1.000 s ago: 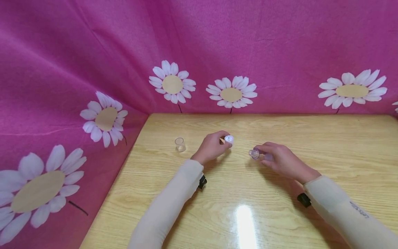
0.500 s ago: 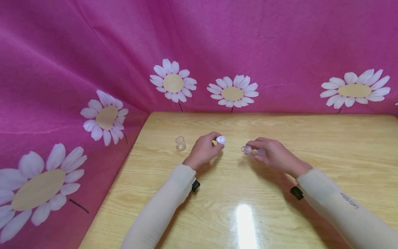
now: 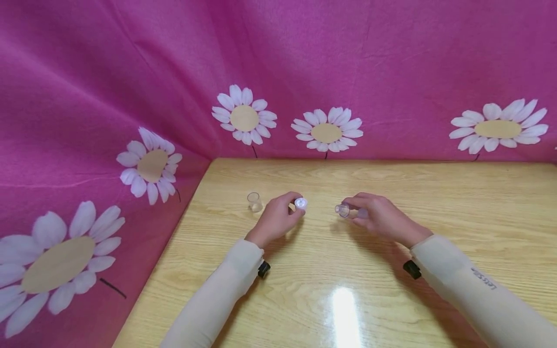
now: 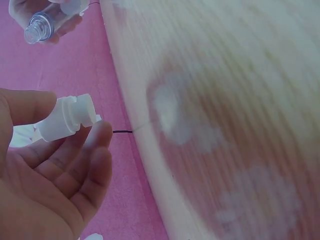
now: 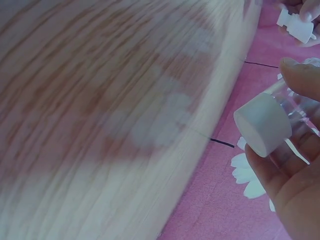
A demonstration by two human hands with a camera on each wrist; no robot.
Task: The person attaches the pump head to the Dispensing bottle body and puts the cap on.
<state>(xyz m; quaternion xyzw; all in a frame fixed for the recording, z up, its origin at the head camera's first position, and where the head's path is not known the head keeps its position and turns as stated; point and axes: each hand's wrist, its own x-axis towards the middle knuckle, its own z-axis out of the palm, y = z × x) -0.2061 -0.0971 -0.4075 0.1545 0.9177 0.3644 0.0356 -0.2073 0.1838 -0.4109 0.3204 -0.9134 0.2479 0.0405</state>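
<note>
In the head view my left hand [image 3: 275, 220] pinches a small white plastic pump top [image 3: 300, 203] above the table. The left wrist view shows this pump top [image 4: 65, 117] as a stepped piece between thumb and fingers. A short gap to the right, my right hand [image 3: 385, 217] holds a small clear bottle [image 3: 343, 210] tilted, its narrow threaded neck pointing left. Its white base [image 5: 262, 125] faces the right wrist camera, with the thumb and fingers around the clear body. Left of my left hand, a clear cap or cup [image 3: 254, 203] stands upright on the table.
The wooden table [image 3: 304, 299] runs to a pink cloth [image 3: 391, 72] with printed daisies, which hangs at the back and along the left side. A bright light reflection lies on the table's near part.
My left hand has moved left with the pump top. My right hand has also shifted left with the bottle, by less, so the gap between the two pieces is slightly wider.
</note>
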